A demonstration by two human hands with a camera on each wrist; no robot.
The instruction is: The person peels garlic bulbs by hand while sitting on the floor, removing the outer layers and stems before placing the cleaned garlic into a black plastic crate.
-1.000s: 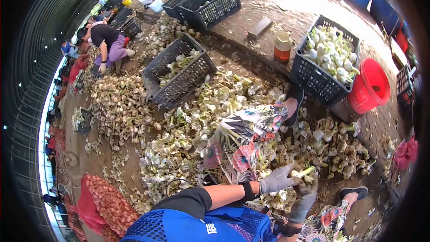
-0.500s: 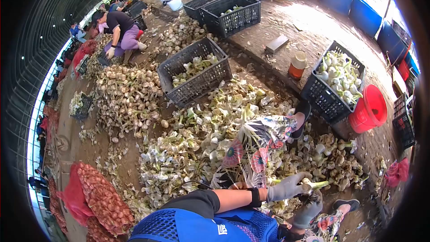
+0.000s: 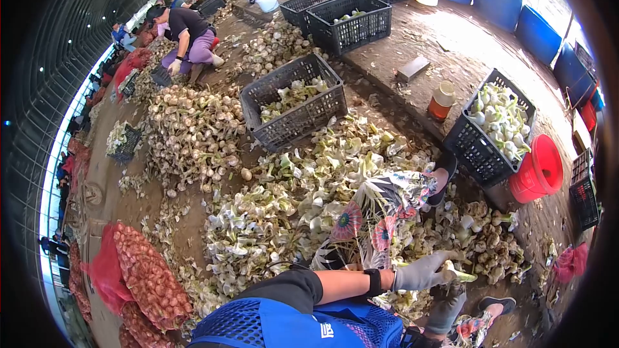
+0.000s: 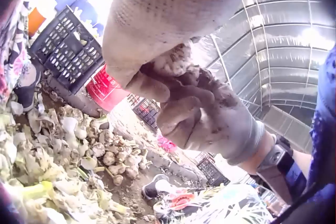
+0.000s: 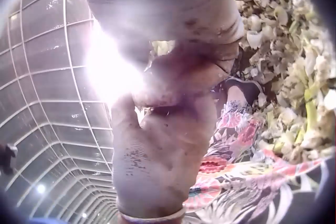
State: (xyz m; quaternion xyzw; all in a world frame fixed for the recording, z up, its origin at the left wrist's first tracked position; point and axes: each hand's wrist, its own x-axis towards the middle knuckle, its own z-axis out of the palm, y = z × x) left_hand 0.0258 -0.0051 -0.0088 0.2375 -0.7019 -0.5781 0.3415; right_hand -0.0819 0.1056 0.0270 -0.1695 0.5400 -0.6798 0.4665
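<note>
In the head view my left hand [image 3: 422,273], in a pale glove, grips a garlic bulb with a green stalk [image 3: 463,276] pointing right. My right hand [image 3: 445,312], in a dirtier glove, meets it from below. The left wrist view shows part of the whitish bulb [image 4: 176,60] between the gloves, the right hand's fingers [image 4: 184,106] curled against it. Fingers of both hands overlap in the right wrist view, where a pale green bit [image 5: 161,48] shows between them. The gloves hide most of the bulb.
Peeled leaves [image 3: 258,216] cover the ground beside the patterned trousers. Untrimmed garlic [image 3: 487,241] lies past the hands. Farther off stand a crate of white bulbs [image 3: 480,154], a red bucket [image 3: 525,177], an orange-filled jar [image 3: 441,101] and another crate [image 3: 300,122]. Filled red net sacks [image 3: 151,277] lie left.
The head view has shifted, so the surroundings sit differently in it. The hands have stayed close together around the garlic, whose stalk has turned and now points right.
</note>
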